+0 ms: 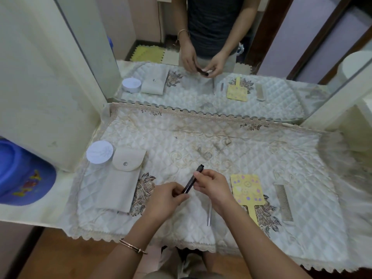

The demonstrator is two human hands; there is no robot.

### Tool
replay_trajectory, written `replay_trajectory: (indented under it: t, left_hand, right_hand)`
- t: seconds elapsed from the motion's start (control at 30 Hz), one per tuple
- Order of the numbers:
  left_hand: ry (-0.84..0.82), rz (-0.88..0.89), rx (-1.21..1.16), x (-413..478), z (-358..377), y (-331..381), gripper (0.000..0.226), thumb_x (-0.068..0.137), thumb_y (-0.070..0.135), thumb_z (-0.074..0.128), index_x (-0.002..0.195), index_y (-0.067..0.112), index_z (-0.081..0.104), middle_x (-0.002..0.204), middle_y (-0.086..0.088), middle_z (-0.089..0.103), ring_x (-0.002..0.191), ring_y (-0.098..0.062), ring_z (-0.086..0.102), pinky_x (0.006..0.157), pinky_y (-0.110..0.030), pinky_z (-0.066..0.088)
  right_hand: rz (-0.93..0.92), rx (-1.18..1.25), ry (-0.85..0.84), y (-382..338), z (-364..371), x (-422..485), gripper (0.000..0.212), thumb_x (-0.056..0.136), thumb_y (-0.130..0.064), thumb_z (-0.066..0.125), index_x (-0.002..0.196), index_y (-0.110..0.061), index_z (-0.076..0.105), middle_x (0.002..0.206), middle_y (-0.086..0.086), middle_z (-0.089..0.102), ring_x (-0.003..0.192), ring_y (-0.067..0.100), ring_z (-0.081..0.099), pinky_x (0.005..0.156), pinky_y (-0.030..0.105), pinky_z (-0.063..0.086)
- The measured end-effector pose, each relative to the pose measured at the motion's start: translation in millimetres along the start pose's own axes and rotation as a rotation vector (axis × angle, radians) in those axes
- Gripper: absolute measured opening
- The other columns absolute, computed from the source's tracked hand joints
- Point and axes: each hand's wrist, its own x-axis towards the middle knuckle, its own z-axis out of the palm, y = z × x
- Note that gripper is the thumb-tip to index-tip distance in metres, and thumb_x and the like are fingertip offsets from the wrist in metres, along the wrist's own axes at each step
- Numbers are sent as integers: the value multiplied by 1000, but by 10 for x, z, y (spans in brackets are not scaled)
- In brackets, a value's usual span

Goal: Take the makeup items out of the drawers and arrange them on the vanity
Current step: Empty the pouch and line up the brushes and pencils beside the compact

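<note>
Dark pencil [191,181] gripped at both ends above the cloth [221,150], lower end pinched by left hand [168,195], upper part by right hand [213,185], pouch [120,178] and jar [99,152] left of the hands, yellow mirror [246,189] and comb [283,202] to their right, no readable writing seen.

Bare forearms; a thin, perhaps gold bangle [132,247] circles the left wrist.

dark pen-like stick [192,181] lower end hidden in left fingers [177,193], blue tub [22,174] cut off
</note>
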Motion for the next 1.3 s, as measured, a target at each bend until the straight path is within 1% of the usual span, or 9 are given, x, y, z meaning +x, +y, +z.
replay_trajectory:
  t: [0.1,0.23,0.37,0.5,0.63,0.7,0.9,1.13,1.3]
  left_hand:
    - [-35,65,23,44,26,55,12,79,23,68,88,15,68,66,11,59,61,-1,54,54,-7,39]
    - [-98,45,159,18,32,-64,16,80,22,67,75,7,64,67,-3,59,62,-14,51,61,-27,40]
    - [48,-77,12,94,-3,-134,14,78,26,69,69,18,62,64,4,62,66,-12,59,58,-15,42]
    - [-1,-76,37,231,143,27,22,79,29,67,91,10,68,79,1,64,76,-11,58,62,-16,40]
    - [2,-129,-13,254,354,42,25,80,30,68,91,9,63,72,4,59,64,-6,54,51,-9,39]
    - [18,-145,-33,240,422,51,19,80,28,67,87,12,59,64,9,53,57,1,50,48,-5,41]
    - [17,-112,37,170,471,88,17,83,29,63,87,14,58,65,9,51,73,-14,57,74,-30,49]
    - [331,-85,73,133,-119,-269,29,84,15,58,111,7,61,98,-8,63,91,-22,57,80,-32,48]
    - [466,-277,308,107,-561,-752,67,77,37,68,130,7,42,138,-21,39,129,-39,29,106,-46,26]
  right_hand:
    - [-7,-7,57,-32,-44,6,12,83,-11,64,72,-10,61,65,5,63,52,7,60,54,15,54]
    - [-69,169,279,-218,-232,126,17,87,-8,59,70,-7,58,63,5,56,52,10,54,51,15,54]
    - [-100,-172,265,-341,-450,245,10,81,-12,67,76,-6,61,65,8,59,56,18,55,59,27,52]
    - [-21,-570,202,37,-219,183,22,71,-21,75,68,-19,52,78,11,65,64,23,61,65,36,53]
    - [-90,-910,184,261,-179,89,32,79,-28,68,102,-8,57,98,10,67,91,24,63,68,26,42]
    - [-134,-955,181,284,-213,76,34,83,-26,64,110,-8,53,91,9,64,88,25,61,66,27,40]
    - [-227,-979,164,283,-257,57,19,87,-15,57,104,-7,55,85,8,61,80,23,57,70,32,44]
    - [-274,-875,180,290,-260,71,28,88,-12,55,116,-7,55,93,9,60,80,15,51,71,24,39]
    - [-310,-885,78,176,-78,99,30,90,-14,50,119,-10,54,94,3,57,84,16,54,72,25,41]
